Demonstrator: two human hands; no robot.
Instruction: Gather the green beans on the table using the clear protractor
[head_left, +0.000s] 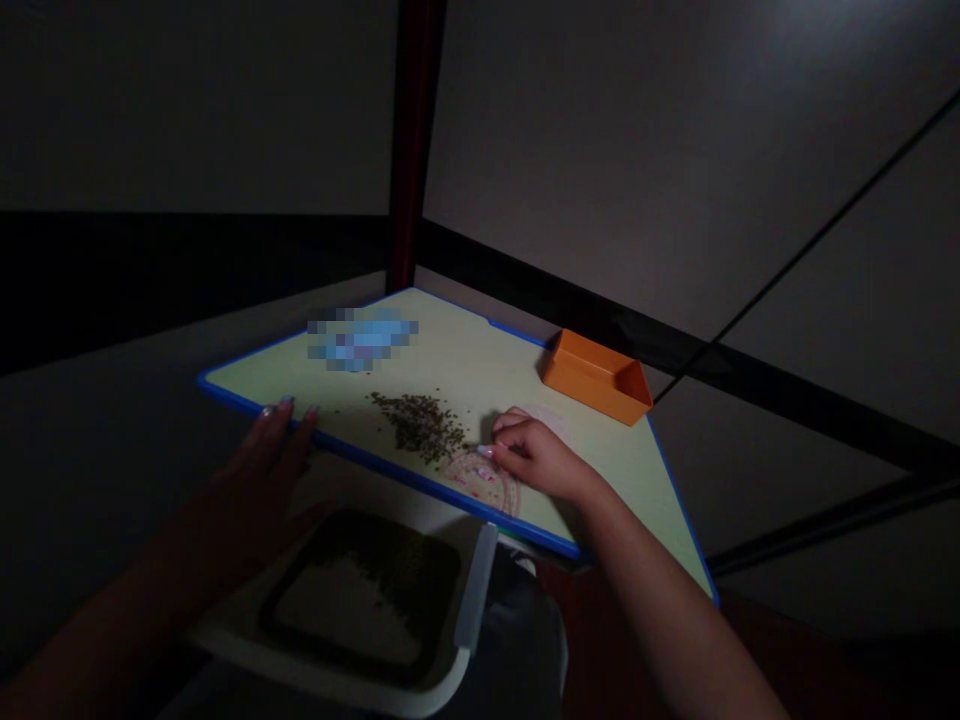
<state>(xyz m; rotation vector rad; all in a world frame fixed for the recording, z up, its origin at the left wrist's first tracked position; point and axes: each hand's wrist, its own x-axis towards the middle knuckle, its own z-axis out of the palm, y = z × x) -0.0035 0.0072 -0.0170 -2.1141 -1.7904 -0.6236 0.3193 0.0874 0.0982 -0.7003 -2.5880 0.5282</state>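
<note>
A loose pile of small greenish-brown grains [422, 425] lies on the pale tabletop [450, 340] with a blue edge. Just right of the pile, my right hand [531, 455] rests on the table with thumb and fingers pinched together; whatever may be between the fingertips is too small to make out. Beneath its fingertips is a pink printed pattern [484, 485] on the surface. My left hand [262, 470], in shadow, has its fingers spread with the tips over the table's near left edge, and holds nothing. Below the edge sits a white-rimmed container [427, 697] with more grains inside.
An orange rectangular box [600, 380] stands at the table's far right edge. A blurred blue item [364, 338] lies at the back left. Pale panels [675, 200] rise close behind the table, with a dark red post [415, 140] at the corner. The light is dim.
</note>
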